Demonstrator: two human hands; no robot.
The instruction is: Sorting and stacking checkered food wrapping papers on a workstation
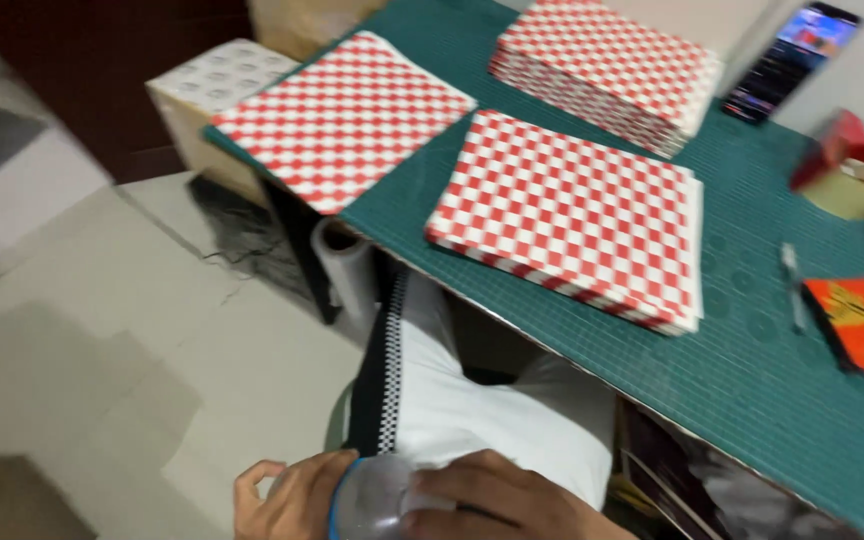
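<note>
Left hand low in frame over the lap, fingers curled around a clear plastic bottle with a blue ring at the neck. Right hand closed over the bottle's other side, so both grip it, well below the tabletop edge. Step looks like handling or twisting the bottle; likely calls for a firm counter-grip. Long axis hard to tell, mostly hidden; seems to point toward the camera. On the green tabletop: three stacks of red-white checked paper, then a phone, an orange packet.
</note>
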